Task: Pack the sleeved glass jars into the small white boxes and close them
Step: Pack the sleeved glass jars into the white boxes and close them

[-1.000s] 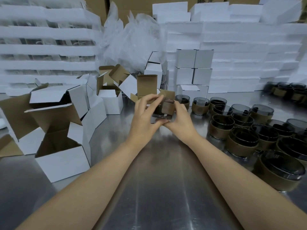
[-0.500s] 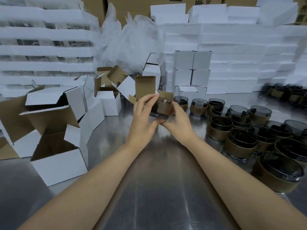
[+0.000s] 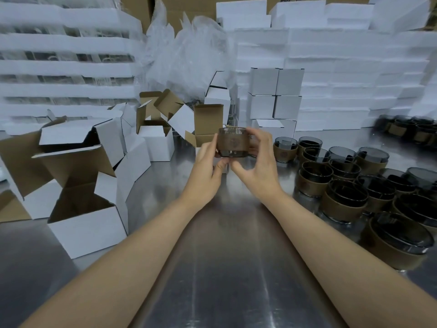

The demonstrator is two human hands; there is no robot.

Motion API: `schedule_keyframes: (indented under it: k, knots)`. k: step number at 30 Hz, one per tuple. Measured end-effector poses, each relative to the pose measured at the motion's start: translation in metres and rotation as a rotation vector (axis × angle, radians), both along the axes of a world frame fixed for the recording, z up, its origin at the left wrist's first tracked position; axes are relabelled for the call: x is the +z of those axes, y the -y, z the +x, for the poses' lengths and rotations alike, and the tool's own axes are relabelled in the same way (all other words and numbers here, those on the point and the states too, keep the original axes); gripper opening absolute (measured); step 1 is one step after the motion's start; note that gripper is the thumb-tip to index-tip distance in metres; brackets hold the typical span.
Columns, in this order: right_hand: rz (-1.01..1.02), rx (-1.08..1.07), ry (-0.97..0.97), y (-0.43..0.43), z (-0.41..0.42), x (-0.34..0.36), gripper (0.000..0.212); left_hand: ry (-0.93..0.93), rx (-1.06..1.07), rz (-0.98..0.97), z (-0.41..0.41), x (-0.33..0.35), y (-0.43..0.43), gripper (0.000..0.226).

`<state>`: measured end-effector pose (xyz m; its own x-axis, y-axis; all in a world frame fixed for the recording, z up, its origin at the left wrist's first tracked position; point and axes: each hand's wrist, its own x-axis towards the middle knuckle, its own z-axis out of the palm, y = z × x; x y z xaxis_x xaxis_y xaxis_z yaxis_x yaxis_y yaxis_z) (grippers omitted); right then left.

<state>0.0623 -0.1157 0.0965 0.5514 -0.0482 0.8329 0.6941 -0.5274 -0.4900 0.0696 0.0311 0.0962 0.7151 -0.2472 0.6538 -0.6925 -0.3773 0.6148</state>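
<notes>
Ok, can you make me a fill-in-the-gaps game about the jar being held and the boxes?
1. The left hand and right hand grip one jar, and its sleeve is coloured ____.
2. The box just behind it has its lid ____, not shut.
3. The other jars wait on the person's ____ side.
4. The stacked closed boxes are coloured ____.

Missing words: brown, open, right, white.
</notes>
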Motion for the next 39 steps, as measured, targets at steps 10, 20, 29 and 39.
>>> schedule_keyframes:
  k: [10, 20, 29, 39]
  knots:
    - [-0.014, 0.069, 0.007, -0.001, -0.001, 0.002, 0.064, -0.117, -0.066, -0.160, -0.001, 0.002, -0.002, 0.042]
    - [0.129, 0.204, -0.282, -0.004, -0.003, 0.004, 0.070, -0.039, -0.065, -0.192, 0.008, -0.008, -0.001, 0.084]
    - [-0.059, 0.155, -0.108, -0.002, 0.002, -0.001, 0.071, 0.133, -0.004, -0.135, 0.014, -0.010, -0.001, 0.077]
    - [0.248, 0.198, -0.251, -0.001, -0.003, 0.004, 0.063, 0.054, -0.075, -0.053, 0.007, -0.006, -0.001, 0.059]
